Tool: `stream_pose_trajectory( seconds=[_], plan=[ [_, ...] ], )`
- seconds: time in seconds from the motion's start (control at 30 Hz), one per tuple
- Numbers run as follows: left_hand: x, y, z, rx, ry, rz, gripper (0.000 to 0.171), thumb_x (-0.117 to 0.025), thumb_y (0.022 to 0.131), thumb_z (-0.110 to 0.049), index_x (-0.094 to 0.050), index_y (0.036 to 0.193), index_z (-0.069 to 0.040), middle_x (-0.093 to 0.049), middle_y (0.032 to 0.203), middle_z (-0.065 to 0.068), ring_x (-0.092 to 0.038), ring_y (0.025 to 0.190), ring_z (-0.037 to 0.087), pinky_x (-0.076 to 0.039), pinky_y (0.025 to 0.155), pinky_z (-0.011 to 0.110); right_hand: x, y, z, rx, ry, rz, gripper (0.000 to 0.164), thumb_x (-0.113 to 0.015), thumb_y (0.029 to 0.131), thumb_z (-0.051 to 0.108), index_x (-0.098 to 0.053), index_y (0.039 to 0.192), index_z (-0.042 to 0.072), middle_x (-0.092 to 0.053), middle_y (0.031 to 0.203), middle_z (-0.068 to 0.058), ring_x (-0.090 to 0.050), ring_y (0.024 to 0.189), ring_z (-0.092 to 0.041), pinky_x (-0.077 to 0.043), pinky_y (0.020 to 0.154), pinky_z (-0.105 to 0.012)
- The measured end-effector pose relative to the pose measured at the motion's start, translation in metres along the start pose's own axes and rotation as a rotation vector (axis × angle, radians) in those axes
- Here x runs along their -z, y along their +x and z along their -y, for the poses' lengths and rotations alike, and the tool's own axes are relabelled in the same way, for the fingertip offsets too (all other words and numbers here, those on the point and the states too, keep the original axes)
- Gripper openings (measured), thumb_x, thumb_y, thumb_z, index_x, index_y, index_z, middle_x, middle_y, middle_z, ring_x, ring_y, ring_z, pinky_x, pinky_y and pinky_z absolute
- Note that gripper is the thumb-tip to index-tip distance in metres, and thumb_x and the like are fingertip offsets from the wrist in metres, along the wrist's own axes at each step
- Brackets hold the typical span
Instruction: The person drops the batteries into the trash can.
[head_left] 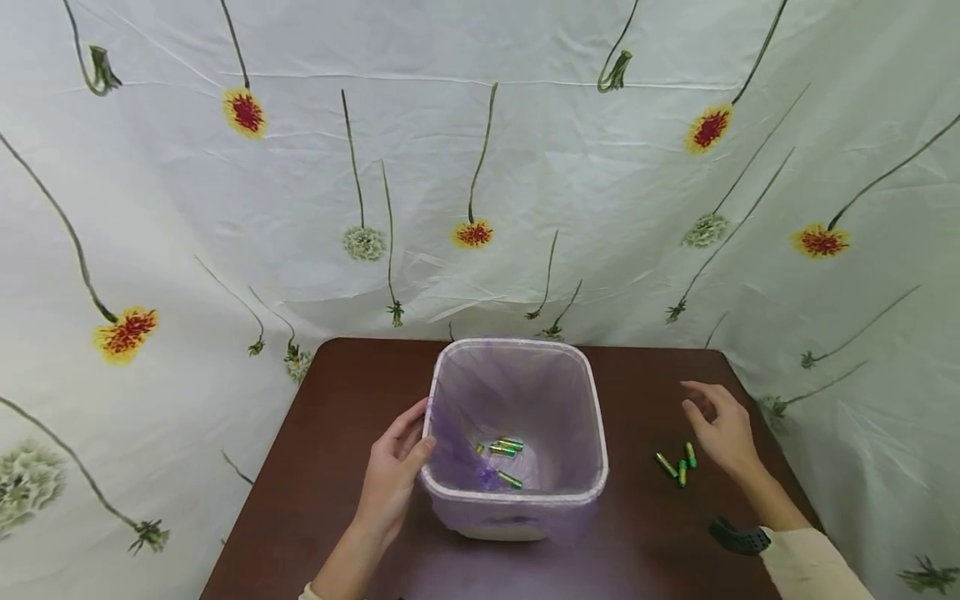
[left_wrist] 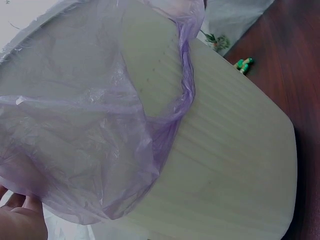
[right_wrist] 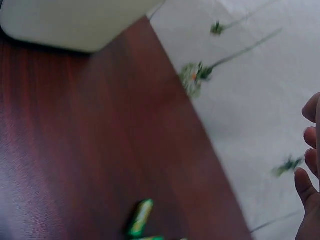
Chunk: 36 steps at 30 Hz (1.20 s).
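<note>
A pale waste bin [head_left: 501, 532] lined with a thin purple plastic bag [head_left: 517, 375] stands on the table. My left hand [head_left: 392, 473] holds its left rim, thumb over the edge and fingers along the outside; in the left wrist view those fingers [left_wrist: 22, 215] lie against the bag's loose folds. Several green-and-gold batteries [head_left: 510, 480] lie at the bottom inside the bin. To its right, three more batteries [head_left: 665, 465] rest on the table. Just beyond them is my right hand [head_left: 723, 429], fingers loosely bent with nothing between them.
The dark brown table [head_left: 330, 433] carries the bin near its middle. Behind it and along both sides hangs a white cloth [head_left: 420, 150] printed with flowers. A black band [head_left: 738, 537] sits at my right wrist by the sleeve.
</note>
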<state>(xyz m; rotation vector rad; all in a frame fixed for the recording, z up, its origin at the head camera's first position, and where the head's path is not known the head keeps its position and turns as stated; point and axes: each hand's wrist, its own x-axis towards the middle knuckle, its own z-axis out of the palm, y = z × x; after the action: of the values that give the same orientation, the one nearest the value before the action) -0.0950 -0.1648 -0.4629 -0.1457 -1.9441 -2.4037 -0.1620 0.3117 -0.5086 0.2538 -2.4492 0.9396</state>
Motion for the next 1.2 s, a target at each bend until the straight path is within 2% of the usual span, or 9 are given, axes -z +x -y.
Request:
stream_pose_trajectory(
  seconds=[0.13, 0.27, 0.43, 0.6, 0.77, 0.97, 1.1, 1.2],
  plan=[
    [-0.001, 0.0, 0.001, -0.001, 0.002, -0.005, 0.056, -0.062, 0.098, 0.004, -0.044, 0.152, 0.006, -0.045, 0.153, 0.024, -0.053, 0.134, 0.012, -0.047, 0.102, 0.024, -0.008, -0.019, -0.021, -0.083, -0.014, -0.037, 0.026, -0.068, 0.095, -0.001, -0.071, 0.121, -0.001, -0.064, 0.096, -0.01, -0.049, 0.079, -0.003, -0.041, 0.066, -0.018],
    [-0.001, 0.0, 0.001, -0.005, 0.007, -0.009, 0.056, -0.061, 0.098, 0.005, -0.044, 0.151, 0.007, -0.045, 0.153, 0.025, -0.053, 0.133, 0.011, -0.047, 0.102, 0.023, -0.02, -0.036, -0.038, -0.178, -0.037, -0.066, 0.026, -0.068, 0.095, 0.0, -0.071, 0.121, -0.002, -0.064, 0.098, -0.012, -0.053, 0.081, -0.01, -0.041, 0.067, -0.019],
    [-0.002, 0.0, 0.001, -0.005, 0.013, -0.016, 0.055, -0.061, 0.098, 0.005, -0.045, 0.151, 0.007, -0.045, 0.153, 0.024, -0.052, 0.134, 0.012, -0.047, 0.102, 0.023, -0.029, -0.053, -0.052, -0.269, -0.067, -0.051, 0.029, -0.068, 0.097, 0.002, -0.068, 0.125, -0.002, -0.065, 0.101, -0.017, -0.057, 0.089, -0.027, -0.042, 0.072, -0.035],
    [-0.003, 0.0, 0.002, -0.004, 0.011, -0.01, 0.056, -0.062, 0.098, 0.004, -0.044, 0.151, 0.007, -0.044, 0.154, 0.024, -0.051, 0.136, 0.013, -0.046, 0.103, 0.024, -0.035, -0.067, -0.064, -0.356, -0.062, -0.016, 0.032, -0.066, 0.099, 0.006, -0.065, 0.129, -0.004, -0.063, 0.107, -0.022, -0.058, 0.092, -0.036, -0.043, 0.076, -0.05],
    [-0.003, 0.0, 0.002, -0.006, 0.014, -0.012, 0.055, -0.062, 0.099, 0.004, -0.045, 0.151, 0.006, -0.045, 0.154, 0.023, -0.049, 0.137, 0.017, -0.046, 0.103, 0.024, -0.042, -0.08, -0.076, -0.396, -0.093, 0.06, 0.035, -0.062, 0.102, 0.009, -0.059, 0.131, -0.01, -0.06, 0.112, -0.031, -0.057, 0.1, -0.046, -0.042, 0.086, -0.062],
    [-0.004, 0.001, 0.004, -0.01, 0.014, -0.003, 0.055, -0.062, 0.098, 0.003, -0.045, 0.151, 0.006, -0.045, 0.154, 0.024, -0.045, 0.141, 0.025, -0.046, 0.103, 0.024, -0.048, -0.09, -0.086, -0.46, -0.105, 0.107, 0.034, -0.059, 0.102, 0.007, -0.058, 0.129, -0.015, -0.059, 0.114, -0.035, -0.054, 0.108, -0.05, -0.039, 0.095, -0.066],
    [-0.004, 0.001, 0.003, -0.006, 0.014, -0.009, 0.056, -0.063, 0.098, 0.003, -0.045, 0.151, 0.006, -0.046, 0.153, 0.024, -0.048, 0.139, 0.021, -0.046, 0.103, 0.023, -0.052, -0.089, -0.089, -0.5, -0.114, 0.102, 0.033, -0.056, 0.102, 0.004, -0.057, 0.127, -0.018, -0.058, 0.114, -0.037, -0.052, 0.111, -0.052, -0.034, 0.1, -0.066],
    [-0.003, 0.0, 0.002, 0.004, 0.012, -0.022, 0.056, -0.063, 0.098, 0.003, -0.045, 0.151, 0.006, -0.047, 0.152, 0.024, -0.051, 0.136, 0.016, -0.047, 0.102, 0.023, -0.056, -0.087, -0.089, -0.508, -0.121, 0.099, 0.031, -0.055, 0.102, 0.003, -0.058, 0.125, -0.018, -0.059, 0.111, -0.037, -0.053, 0.108, -0.052, -0.036, 0.098, -0.066]
  ],
)
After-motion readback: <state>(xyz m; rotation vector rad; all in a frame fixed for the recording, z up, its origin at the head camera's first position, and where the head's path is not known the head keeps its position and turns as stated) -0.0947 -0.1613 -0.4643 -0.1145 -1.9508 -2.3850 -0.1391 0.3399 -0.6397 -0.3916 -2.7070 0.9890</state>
